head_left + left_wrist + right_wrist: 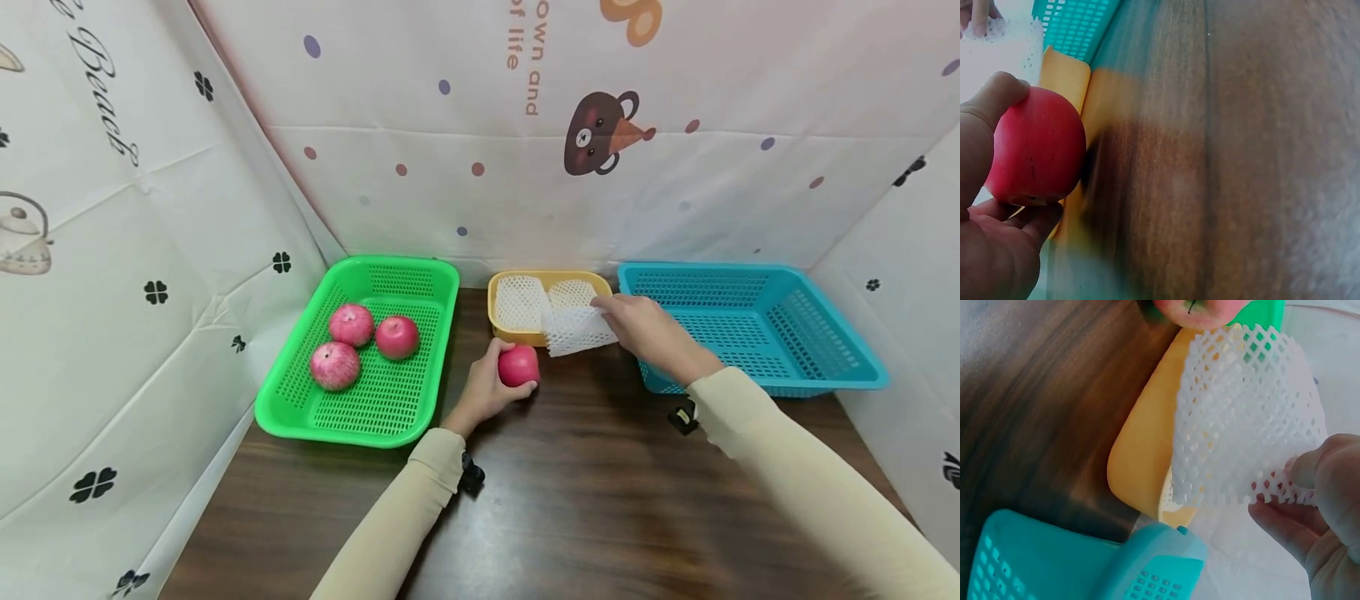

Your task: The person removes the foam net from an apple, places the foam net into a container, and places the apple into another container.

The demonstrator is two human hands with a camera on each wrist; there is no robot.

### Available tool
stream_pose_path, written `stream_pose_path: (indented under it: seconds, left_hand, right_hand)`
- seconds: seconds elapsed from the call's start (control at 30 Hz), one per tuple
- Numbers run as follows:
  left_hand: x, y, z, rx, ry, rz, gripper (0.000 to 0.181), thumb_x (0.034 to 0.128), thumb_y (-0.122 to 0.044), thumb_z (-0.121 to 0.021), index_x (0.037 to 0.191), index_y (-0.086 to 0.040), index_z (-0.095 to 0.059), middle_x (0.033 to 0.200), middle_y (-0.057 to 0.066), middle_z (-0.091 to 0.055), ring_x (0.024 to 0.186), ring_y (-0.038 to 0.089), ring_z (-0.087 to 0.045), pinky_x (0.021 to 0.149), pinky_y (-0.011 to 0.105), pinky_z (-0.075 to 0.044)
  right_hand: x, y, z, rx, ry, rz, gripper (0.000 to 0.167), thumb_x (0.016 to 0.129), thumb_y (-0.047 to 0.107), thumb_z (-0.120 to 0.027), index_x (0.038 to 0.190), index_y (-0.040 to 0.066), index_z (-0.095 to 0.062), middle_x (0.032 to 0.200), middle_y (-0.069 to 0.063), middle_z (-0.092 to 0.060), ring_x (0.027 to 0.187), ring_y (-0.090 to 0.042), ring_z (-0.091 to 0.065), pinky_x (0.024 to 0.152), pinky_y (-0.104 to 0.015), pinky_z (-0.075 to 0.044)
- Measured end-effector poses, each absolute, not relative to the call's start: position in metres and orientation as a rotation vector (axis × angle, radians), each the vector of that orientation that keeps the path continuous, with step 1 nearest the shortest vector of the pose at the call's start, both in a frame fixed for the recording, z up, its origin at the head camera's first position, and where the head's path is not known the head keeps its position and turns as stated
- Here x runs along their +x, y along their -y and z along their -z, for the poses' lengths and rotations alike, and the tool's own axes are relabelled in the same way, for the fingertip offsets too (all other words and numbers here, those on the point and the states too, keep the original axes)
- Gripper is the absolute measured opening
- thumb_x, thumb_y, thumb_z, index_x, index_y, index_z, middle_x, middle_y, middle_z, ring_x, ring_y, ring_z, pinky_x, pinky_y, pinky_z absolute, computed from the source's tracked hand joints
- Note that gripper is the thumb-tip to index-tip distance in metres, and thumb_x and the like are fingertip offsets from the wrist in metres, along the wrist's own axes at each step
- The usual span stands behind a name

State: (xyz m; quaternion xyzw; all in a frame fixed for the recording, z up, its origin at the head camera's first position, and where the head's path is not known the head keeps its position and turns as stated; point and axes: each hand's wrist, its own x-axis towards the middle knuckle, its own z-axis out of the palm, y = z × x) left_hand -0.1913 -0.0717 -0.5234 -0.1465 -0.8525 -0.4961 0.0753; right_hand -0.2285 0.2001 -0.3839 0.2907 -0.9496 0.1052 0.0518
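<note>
My left hand grips a red apple between thumb and fingers, just in front of the yellow container. In the left wrist view the apple has its lower end toward the fingers. My right hand pinches one end of a white foam net sleeve, whose other end points toward the apple. The right wrist view shows this sleeve flat, with thumb and fingers at its edge. More foam nets lie in the yellow container behind.
On the left, a green basket holds three red apples. A blue basket stands at the right, near my right forearm. Behind everything hangs a printed white cloth, and the dark wooden table stretches in front.
</note>
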Motion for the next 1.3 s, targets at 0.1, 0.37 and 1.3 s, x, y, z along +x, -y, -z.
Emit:
stream_pose_path:
  seconds: [0.1,0.37,1.3]
  left_hand:
    - [-0.191,0.072,0.524,-0.427,2.555,1.489,0.064,0.0793,-0.028,-0.088,0.128,-0.01,-0.05,0.117,0.013,-0.069,0.102,0.027,-0.068,0.083,0.037,-0.059]
    - [-0.189,0.072,0.524,-0.415,2.554,1.496,0.065,0.0796,-0.028,-0.088,0.129,-0.009,-0.05,0.12,0.013,-0.069,0.104,0.026,-0.067,0.085,0.038,-0.058]
    - [-0.189,0.073,0.525,-0.393,2.588,1.473,0.066,0.0806,-0.03,-0.088,0.13,-0.009,-0.049,0.124,0.012,-0.067,0.107,0.026,-0.066,0.088,0.037,-0.057]
  right_hand:
    - [-0.231,-0.199,0.381,0.906,2.858,-0.302,0.045,0.1,0.006,-0.064,0.145,0.008,-0.054,0.109,-0.019,-0.071,0.082,-0.028,-0.068,0.073,-0.043,-0.06]
    - [-0.236,-0.192,0.377,0.967,2.776,-0.295,0.045,0.096,0.001,-0.069,0.136,0.018,-0.058,0.118,-0.015,-0.071,0.073,-0.022,-0.064,0.063,-0.036,-0.059]
    - [-0.271,-0.159,0.409,0.539,2.578,-0.631,0.024,0.102,0.002,-0.054,0.118,-0.006,-0.071,0.103,-0.025,-0.072,0.069,-0.034,-0.064,0.064,-0.047,-0.054]
